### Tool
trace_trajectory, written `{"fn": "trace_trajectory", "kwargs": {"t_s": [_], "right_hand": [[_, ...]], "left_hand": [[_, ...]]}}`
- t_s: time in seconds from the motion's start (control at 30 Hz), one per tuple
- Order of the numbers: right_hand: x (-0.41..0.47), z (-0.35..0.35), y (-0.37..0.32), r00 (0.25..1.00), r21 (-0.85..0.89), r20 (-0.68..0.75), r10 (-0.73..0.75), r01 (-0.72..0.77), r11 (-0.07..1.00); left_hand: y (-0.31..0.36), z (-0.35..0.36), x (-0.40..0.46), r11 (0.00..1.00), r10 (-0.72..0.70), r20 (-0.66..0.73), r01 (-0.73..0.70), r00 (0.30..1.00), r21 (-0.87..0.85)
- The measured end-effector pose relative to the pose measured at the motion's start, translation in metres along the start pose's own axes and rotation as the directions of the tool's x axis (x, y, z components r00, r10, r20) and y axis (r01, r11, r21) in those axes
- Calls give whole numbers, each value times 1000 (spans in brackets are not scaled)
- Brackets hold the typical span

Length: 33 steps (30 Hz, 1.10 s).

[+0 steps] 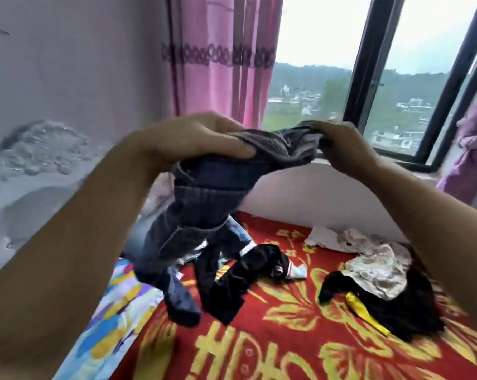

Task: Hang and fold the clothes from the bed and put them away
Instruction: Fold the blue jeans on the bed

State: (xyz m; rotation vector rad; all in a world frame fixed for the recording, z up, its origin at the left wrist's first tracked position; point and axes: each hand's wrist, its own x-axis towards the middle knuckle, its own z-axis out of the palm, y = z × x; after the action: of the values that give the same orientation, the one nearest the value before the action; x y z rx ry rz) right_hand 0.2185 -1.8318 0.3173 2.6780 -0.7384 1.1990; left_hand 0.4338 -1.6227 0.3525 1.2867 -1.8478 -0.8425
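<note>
Jeans (199,215) gripped by both hands (193,141) (341,144) — dangling above bed (273,338).

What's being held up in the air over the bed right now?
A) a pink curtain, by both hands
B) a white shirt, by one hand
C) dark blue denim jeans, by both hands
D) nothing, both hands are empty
C: the left hand and right hand both grip the waist end of the dark blue denim jeans, whose legs dangle over the red and yellow patterned blanket.
</note>
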Motion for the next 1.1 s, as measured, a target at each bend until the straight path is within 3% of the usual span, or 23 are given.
{"fn": "trace_trajectory", "kwargs": {"t_s": [0.07, 0.2, 0.23, 0.3, 0.33, 0.4, 0.43, 0.47, 0.57, 0.67, 0.7, 0.77, 0.83, 0.9, 1.0, 1.03, 1.1], "right_hand": [[-59, -7, 34, 986, -101, 167, 0, 18, 995], [-219, 16, 107, 863, -221, 501, 62, 58, 973], [-269, 28, 124, 790, -261, 601, 121, 50, 964], [-379, 51, 149, 544, -346, 795, 269, 43, 937], [-433, 59, 159, 407, -384, 847, 343, 22, 923], [-530, 68, 174, 170, -434, 880, 443, -92, 896], [-571, 72, 179, 83, -453, 878, 471, -168, 875], [-607, 76, 184, 17, -473, 871, 491, -242, 847], [-680, 107, 194, -103, -511, 843, 528, -459, 727], [-708, 158, 196, -87, -522, 769, 633, -658, 543], [-711, 176, 196, -91, -503, 741, 665, -731, 461], [-713, 212, 199, -131, -457, 659, 741, -853, 255], [-711, 245, 203, -247, -419, 565, 787, -908, 16], [-711, 272, 204, -365, -402, 518, 774, -902, -156], [-710, 287, 201, -409, -381, 539, 736, -898, -220], [-710, 284, 201, -386, -348, 555, 737, -912, -216], [-705, 269, 204, -271, -269, 597, 755, -954, -130]], "left_hand": [[-11, 61, 28, 975, -64, 249, 7, 967, 222], [-88, 250, 62, 846, -190, 460, -93, 867, 526], [-112, 306, 61, 820, -249, 484, -83, 839, 566], [-158, 414, 42, 824, -396, 561, 11, 727, 567], [-181, 460, 31, 843, -462, 628, 91, 626, 529], [-225, 530, 6, 838, -541, 761, 302, 357, 454], [-246, 555, -5, 803, -561, 781, 409, 274, 433], [-266, 575, -15, 764, -589, 767, 484, 254, 427], [-323, 629, -30, 704, -673, 651, 573, 351, 419], [-363, 684, -25, 649, -757, 470, 611, 454, 454], [-372, 703, -23, 614, -788, 401, 629, 467, 476], [-385, 741, -22, 525, -851, 308, 684, 425, 507], [-395, 776, -29, 477, -877, 264, 661, 401, 580], [-404, 799, -36, 476, -860, 227, 561, 456, 677], [-412, 792, -32, 491, -836, 239, 480, 493, 727], [-409, 784, -30, 511, -833, 270, 485, 482, 710], [-390, 770, -22, 551, -825, 344, 504, 449, 665]]}}
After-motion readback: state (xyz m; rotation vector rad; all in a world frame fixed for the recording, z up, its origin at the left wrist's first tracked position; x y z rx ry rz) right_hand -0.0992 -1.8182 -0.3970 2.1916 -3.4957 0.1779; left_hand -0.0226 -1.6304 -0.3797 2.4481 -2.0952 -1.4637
